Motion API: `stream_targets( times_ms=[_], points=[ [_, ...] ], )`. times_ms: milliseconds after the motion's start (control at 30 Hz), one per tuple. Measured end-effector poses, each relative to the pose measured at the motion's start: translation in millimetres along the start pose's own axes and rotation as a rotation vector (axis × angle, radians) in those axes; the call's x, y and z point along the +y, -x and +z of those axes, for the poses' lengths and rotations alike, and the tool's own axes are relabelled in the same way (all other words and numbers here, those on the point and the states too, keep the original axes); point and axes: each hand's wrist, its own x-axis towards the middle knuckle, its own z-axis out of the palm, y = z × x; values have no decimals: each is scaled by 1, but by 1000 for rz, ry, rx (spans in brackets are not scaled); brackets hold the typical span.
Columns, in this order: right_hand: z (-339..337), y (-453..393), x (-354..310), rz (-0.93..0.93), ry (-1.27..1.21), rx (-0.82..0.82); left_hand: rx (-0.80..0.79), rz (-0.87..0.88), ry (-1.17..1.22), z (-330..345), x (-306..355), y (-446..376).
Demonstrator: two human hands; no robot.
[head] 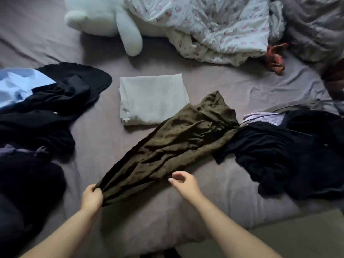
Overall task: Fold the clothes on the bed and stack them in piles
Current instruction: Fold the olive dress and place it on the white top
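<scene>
Green cloth [178, 138] lies bunched across the bed [214, 185], next to a folded white cloth [152, 101]. Left hand [92, 198] fingers pinch its near end. Right hand [184, 182] hangs just beside it, fingers loose.

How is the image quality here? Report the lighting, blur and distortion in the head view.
Head view: the light is dim and soft, with a faint shadow under the plush toy; the dark clothes on the left and right lose almost all detail; the right hand is slightly motion-blurred, while the left hand gripping the olive garment looks sharper; the wide-angle lens stretches the forearms at the bottom edge.
</scene>
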Motion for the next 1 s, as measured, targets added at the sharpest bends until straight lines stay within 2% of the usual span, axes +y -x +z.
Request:
stream_targets(
  times_ms=[100, 200, 233, 333, 433, 567, 633, 667, 733, 800, 900, 1000],
  points=[
    [-23, -18, 10, 101, 37, 166, -21, -27, -27, -13, -21, -17],
    [-40, -47, 20, 210, -19, 237, -91, -11, -68, -10, -41, -34],
    [-42, -56, 19, 268, -117, 261, -108, 6, -75, -7, -44, -34],
    [-47, -83, 10, 418, -625, 299, -130, 57, -74, -1, -32, -16],
    [-52, -109, -6, 446, -766, 318, -121, 50, -107, 6, -30, -13],
    [-36, -123, -12, 383, -515, 401, 9, 106, -325, 8, -20, -2],
    [-19, -105, -17, 265, -152, 433, 59, 245, -395, 14, -10, 9],
    [-7, -90, -16, 161, 42, 397, 47, 324, -386, 19, -3, 16],
    [24, -49, -13, 11, 271, 208, 4, 484, -364, 33, 12, 28],
    [53, -11, 2, -22, 394, 21, -34, 638, -351, 48, 28, 37],
    [87, 29, 31, -18, 458, -138, -167, 792, -358, 69, 47, 45],
    [105, 57, 50, 19, 508, -307, -309, 873, -508, 92, 53, 50]
  ],
)
